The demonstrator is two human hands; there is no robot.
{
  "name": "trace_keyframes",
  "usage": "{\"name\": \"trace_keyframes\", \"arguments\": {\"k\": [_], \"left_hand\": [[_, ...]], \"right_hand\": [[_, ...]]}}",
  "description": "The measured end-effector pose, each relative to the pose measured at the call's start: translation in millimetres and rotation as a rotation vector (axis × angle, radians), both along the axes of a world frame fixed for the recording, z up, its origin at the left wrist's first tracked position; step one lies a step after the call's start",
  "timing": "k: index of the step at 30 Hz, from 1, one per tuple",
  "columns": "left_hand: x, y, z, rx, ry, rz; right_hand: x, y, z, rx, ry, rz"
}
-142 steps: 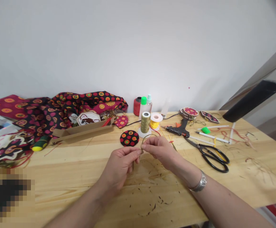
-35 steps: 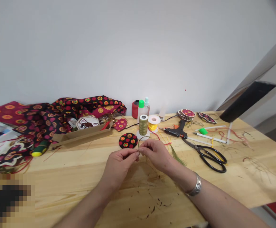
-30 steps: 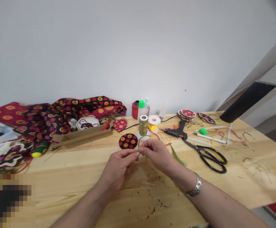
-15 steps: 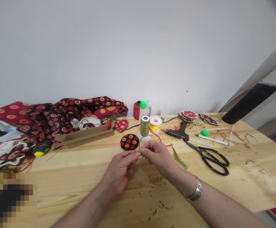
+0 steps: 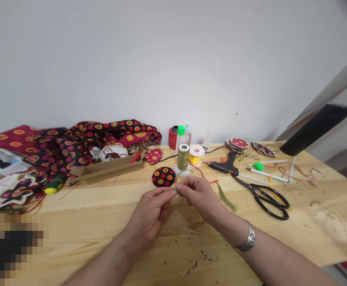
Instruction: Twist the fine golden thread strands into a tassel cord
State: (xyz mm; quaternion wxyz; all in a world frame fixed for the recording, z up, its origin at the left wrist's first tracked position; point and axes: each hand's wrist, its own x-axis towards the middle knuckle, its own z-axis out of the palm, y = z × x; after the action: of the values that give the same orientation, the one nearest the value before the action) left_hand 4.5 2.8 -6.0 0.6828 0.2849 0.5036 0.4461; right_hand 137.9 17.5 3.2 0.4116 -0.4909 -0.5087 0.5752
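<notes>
A thin olive cord (image 5: 177, 178) curves up from pinched fingertips at the middle of a wooden bench (image 5: 101, 222), on the near side of an upright spool of olive thread (image 5: 184, 159). The left hand (image 5: 152, 207) and right hand (image 5: 202, 197) meet thumb to thumb, each closed narrowly on the cord; a silver bracelet (image 5: 247, 239) circles the right wrist. Just beyond the left hand lies a black fabric disc (image 5: 163, 177) patterned with bright flowers. A spool of yellow cord (image 5: 194, 159) sits to the right of the olive thread, with a green-capped bottle (image 5: 180, 139) behind. Farther right are a green tassel (image 5: 227, 198), a black glue gun (image 5: 225, 165) and black-handled scissors (image 5: 264, 197). At far left, crumpled patterned cloth (image 5: 101, 133) is heaped behind a long cardboard box (image 5: 109, 170). Dark clippings (image 5: 202, 254) litter the near side.
</notes>
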Motion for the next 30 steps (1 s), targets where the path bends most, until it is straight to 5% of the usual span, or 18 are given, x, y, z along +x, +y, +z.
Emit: {"name": "trace_keyframes", "arguments": {"k": [30], "left_hand": [[1.0,-3.2,2.1,0.102,0.186,0.018]], "right_hand": [[8.0,3.1,-9.6,0.203,-0.197,0.121]]}}
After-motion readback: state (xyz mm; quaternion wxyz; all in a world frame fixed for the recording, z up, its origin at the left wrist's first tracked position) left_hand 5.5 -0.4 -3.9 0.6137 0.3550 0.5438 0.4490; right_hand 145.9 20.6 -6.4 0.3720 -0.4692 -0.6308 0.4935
